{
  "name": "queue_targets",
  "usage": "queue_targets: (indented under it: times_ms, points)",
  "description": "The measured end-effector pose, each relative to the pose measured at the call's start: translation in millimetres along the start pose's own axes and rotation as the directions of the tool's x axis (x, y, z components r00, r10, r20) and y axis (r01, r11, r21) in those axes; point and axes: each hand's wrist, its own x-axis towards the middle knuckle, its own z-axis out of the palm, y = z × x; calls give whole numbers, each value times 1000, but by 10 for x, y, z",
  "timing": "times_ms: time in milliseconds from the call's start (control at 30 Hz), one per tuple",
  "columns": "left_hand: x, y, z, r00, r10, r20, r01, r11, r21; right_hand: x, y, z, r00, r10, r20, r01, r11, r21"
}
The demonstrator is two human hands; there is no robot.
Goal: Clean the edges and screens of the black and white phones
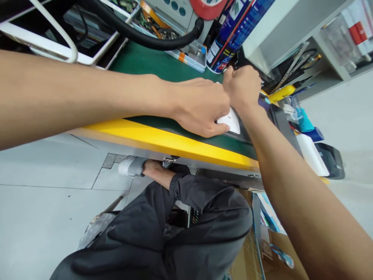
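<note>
My left hand reaches in from the left over the green mat. Its fingers are curled round a white computer mouse with a small logo, the thumb along the near side. The mouse lies over a dark, finely dotted surface near the desk edge. Just beyond it, my right hand is closed in a fist, its knuckles up, against the left hand. Whatever its fingers hold is hidden. Close past the right fist stands a blue spray can.
A green mat covers the desk, which has a yellow front edge. Behind are a parts box, a thick black hose and a red tape roll. Shelves with tools stand right. An open cardboard box sits below.
</note>
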Motion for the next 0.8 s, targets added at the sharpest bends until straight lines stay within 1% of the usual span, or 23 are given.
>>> queue_targets:
  times_ms: [133, 233, 367, 500, 667, 800]
  points:
    - [5, 0, 5, 1000, 1, -5, -1, 1000, -4, -49, 0, -53, 999, -37, 8, 37, 999, -14]
    - [0, 7, -3, 999, -2, -36, 1, 1000, -17, -132, 22, -131, 996, -75, 57, 76, 997, -17]
    - [-7, 16, -24, 998, 25, -66, -27, 999, -41, -308, 60, -260, 987, -108, 118, 108, 994, 2]
    - [-4, 21, -41, 998, 23, -54, -25, 999, -34, -494, 75, -380, 981, -122, 151, 120, 993, 21]
    - [-4, 24, -53, 993, 57, -101, -64, 996, -66, -656, 61, -491, 975, -142, 173, 138, 990, 33]
    - [-10, 17, -39, 989, 67, -132, -75, 996, -57, -733, 38, -555, 970, -137, 201, 134, 991, 30]
